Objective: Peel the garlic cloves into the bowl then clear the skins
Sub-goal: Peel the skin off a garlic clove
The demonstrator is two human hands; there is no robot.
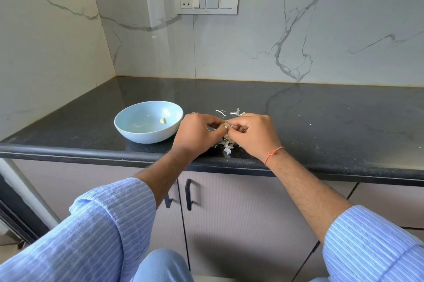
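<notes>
Both hands, left hand point(197, 131) and right hand point(252, 132), pinch my small slippery garlic clove point(227, 125); I'd grip its ends, papery skins point(227, 144) tear.

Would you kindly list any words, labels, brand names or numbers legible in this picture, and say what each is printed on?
No text can be read anywhere in this view.
Switch panel on the wall: a tiny mark on its lower edge, too small to read.
Bowl, countertop and cabinet doors: no lettering visible.

Both sleeves point(103, 224) are light blue with fine white stripes, pushed up the forearms. An orange thread point(273, 153) is knotted round the right wrist.
</notes>
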